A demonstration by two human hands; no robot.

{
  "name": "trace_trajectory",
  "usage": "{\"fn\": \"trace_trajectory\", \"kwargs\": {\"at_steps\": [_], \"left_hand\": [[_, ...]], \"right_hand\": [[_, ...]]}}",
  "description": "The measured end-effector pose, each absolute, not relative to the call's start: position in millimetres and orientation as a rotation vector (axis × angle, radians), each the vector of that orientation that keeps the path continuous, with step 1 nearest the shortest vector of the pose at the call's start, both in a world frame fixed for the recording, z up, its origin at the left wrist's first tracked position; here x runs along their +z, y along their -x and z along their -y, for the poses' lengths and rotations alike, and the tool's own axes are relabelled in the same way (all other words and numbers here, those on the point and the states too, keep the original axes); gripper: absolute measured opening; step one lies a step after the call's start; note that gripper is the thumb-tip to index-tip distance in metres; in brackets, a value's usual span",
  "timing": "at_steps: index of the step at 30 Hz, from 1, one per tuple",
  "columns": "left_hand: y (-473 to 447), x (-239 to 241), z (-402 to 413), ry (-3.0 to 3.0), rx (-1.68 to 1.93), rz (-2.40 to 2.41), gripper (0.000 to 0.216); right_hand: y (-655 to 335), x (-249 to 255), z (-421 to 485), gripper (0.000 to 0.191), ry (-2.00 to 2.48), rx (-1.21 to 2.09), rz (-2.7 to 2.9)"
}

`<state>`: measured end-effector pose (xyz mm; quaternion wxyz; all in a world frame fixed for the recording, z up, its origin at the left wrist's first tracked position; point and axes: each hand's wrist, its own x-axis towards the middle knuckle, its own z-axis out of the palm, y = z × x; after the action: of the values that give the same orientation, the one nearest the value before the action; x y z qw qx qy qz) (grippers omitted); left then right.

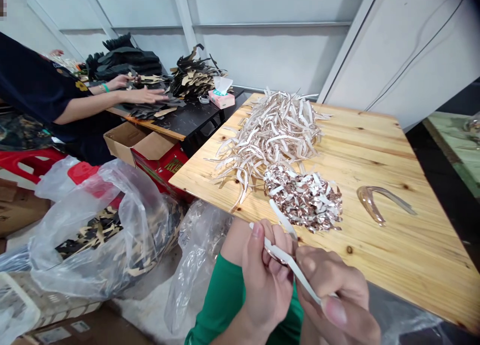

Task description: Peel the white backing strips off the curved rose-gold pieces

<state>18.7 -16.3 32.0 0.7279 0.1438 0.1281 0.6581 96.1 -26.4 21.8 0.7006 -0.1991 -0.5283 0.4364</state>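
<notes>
Noted at far left: co-worker (33,82) with both hands (146,96) over dark pieces (140,110) on a black table (195,117). Below: open plastic bag (129,185) of dark scraps (93,230). Next: cardboard box (159,167), then tissue box (222,100). At near edge of wooden table (375,150): left hand (268,270) curled closed around a white strip (302,276). Recorded beyond: heap of strips (275,130), with shiny scraps (305,197) just beside. Then right hand (335,290), pinching same strip between thumb and fingers. Far right: bent clear plastic piece (369,200), lying untouched.
</notes>
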Motion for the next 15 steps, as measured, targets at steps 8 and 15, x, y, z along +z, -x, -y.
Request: {"fn": "trace_trajectory", "kwargs": {"at_steps": [8, 15], "left_hand": [[-15, 44, 18, -0.109, 1.366, -0.254, 0.071], [-12, 52, 14, -0.083, 1.368, -0.234, 0.076]], "right_hand": [[-91, 28, 44, 0.046, 0.554, 1.054, 1.07], [-94, 28, 35, 0.052, 0.454, 1.089, 1.134]]}}
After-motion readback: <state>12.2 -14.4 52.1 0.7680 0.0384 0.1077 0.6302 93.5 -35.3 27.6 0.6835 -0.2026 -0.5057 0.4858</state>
